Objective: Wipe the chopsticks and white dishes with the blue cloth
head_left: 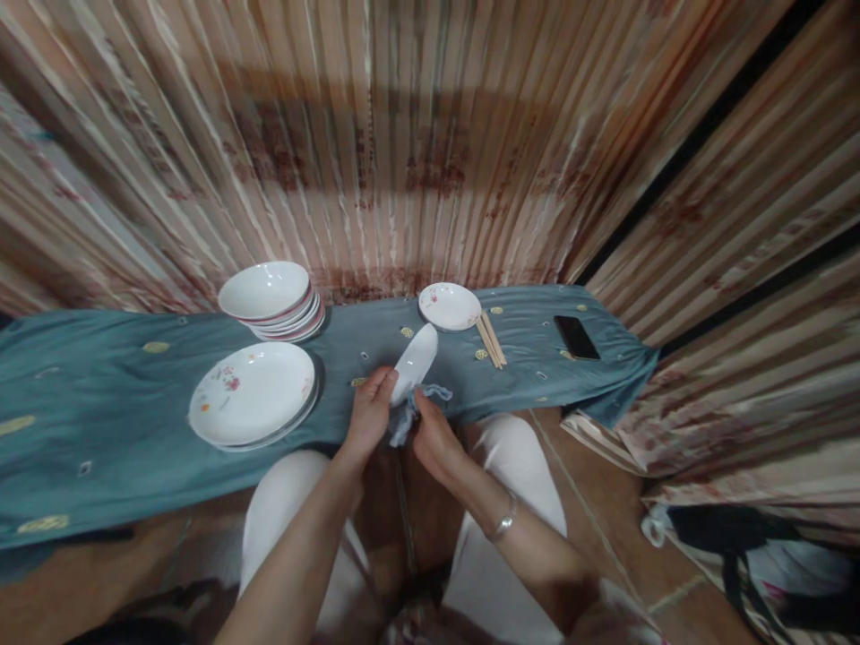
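Tilted above the near edge of the bench, a small white dish point(415, 362) is pinched at its left side by my left hand point(372, 410). Its exact shape is hard to tell from this angle. My right hand point(436, 437) is closed on a crumpled blue-grey cloth point(405, 423), which is against the lower end of the dish. A small plate with a flower print point(450, 306) lies beyond the dish, and several wooden chopsticks point(491, 339) lie beside it.
A blue-green cloth point(134, 394) covers the long bench. On the left are stacked oval plates point(252, 394) and, behind them, a stack of bowls point(265, 291). A black phone point(576, 338) lies at right. Pleated curtains point(430, 152) hang behind; bags point(732, 528) sit lower right.
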The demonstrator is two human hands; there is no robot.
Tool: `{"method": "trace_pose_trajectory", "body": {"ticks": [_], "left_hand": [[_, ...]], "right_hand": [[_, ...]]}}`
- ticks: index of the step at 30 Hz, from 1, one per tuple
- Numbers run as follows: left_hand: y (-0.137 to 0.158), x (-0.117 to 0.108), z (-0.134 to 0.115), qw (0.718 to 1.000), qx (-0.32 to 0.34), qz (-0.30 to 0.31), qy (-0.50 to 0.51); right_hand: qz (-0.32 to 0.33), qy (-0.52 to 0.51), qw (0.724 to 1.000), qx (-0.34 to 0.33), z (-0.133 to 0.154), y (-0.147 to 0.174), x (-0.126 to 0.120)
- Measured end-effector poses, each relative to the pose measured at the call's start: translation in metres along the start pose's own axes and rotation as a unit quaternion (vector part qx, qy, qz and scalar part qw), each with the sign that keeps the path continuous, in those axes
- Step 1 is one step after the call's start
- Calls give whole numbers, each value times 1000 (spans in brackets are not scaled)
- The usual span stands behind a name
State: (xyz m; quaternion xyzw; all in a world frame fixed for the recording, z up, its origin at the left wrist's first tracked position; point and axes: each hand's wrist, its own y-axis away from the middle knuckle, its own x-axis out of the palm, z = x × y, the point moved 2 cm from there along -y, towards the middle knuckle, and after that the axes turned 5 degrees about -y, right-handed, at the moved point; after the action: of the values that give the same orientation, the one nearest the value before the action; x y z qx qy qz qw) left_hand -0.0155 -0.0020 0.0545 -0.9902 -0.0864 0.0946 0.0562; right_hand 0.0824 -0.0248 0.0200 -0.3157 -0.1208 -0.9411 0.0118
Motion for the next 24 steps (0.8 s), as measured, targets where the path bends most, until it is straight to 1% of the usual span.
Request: {"method": "trace_pose_trajectory", "body": {"ticks": [2,4,7,11,15,19,21,24], "left_hand": [[5,4,-5,999,15,18,-27],[9,8,-6,998,32,37,-47],[14,15,-2,993,74,57,-78],[22,26,2,977,153,86,-122],[29,37,4,947,231,124,-184],[33,45,8,906,290,161,-263],[34,48,10,887,301,171,-305],[34,53,15,867,310,176,-348]], "right_hand": [[6,-47,998,34,9,8,3],[17,-77,996,52,19,17,4],[33,-89,993,64,36,27,0],[44,-97,990,90,56,35,-12],[18,-106,984,140,63,35,-25],[15,-85,982,170,59,29,-37],[1,-55,985,165,54,24,-43],[-51,9,992,113,45,16,-55]]}}
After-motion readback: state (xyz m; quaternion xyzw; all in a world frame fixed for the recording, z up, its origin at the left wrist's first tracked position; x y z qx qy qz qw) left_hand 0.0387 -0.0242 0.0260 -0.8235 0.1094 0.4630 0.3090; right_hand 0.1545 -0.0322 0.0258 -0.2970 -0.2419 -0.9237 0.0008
